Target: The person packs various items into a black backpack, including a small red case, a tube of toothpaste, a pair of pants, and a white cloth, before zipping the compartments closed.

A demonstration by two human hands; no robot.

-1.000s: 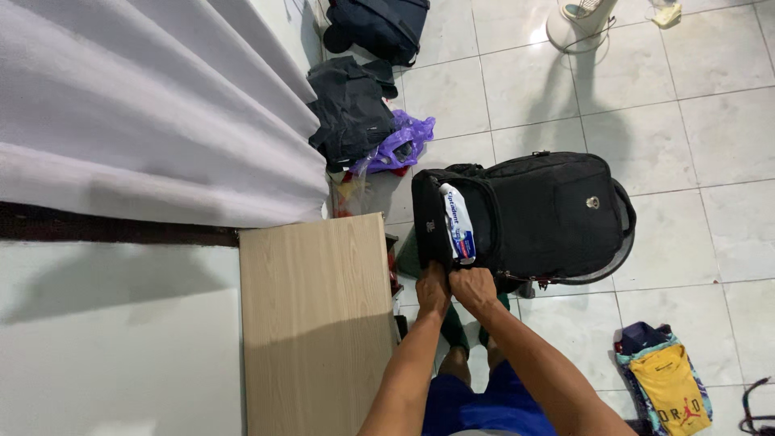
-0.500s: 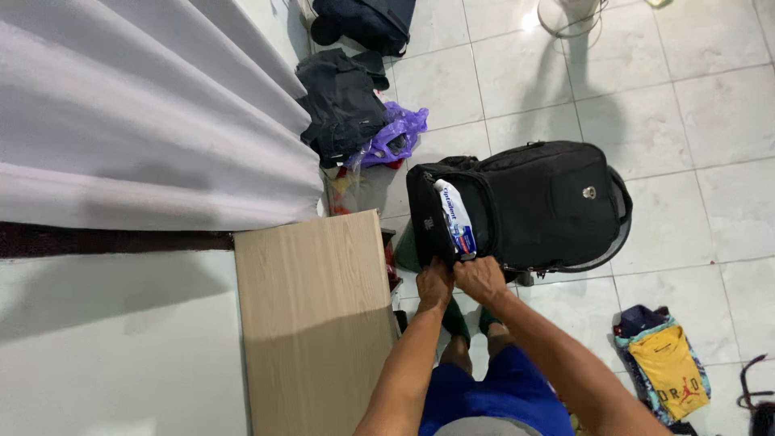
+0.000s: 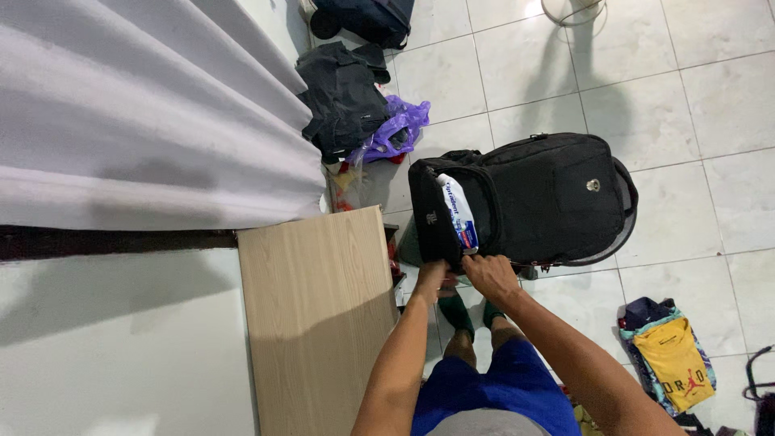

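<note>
A black backpack (image 3: pixel 541 198) lies on the tiled floor with its top compartment open. A white packet with blue and red print (image 3: pixel 458 214) sticks out of that opening. My left hand (image 3: pixel 431 277) grips the lower edge of the opening. My right hand (image 3: pixel 488 274) pinches the same edge just beside it, near the zip. Both hands touch the bag close together. My knees in blue shorts (image 3: pixel 492 387) are below the hands.
A light wooden board (image 3: pixel 319 315) stands left of my arms, against a white wall (image 3: pixel 113 347). A grey curtain (image 3: pixel 145 113) hangs above it. Dark clothes (image 3: pixel 343 97), a purple plastic bag (image 3: pixel 395 129), another dark bag (image 3: pixel 363 16) and folded yellow clothing (image 3: pixel 670 363) lie on the floor.
The view has shifted slightly. Both hands stay at the lower edge of the backpack's opening, the right one a little further right.
</note>
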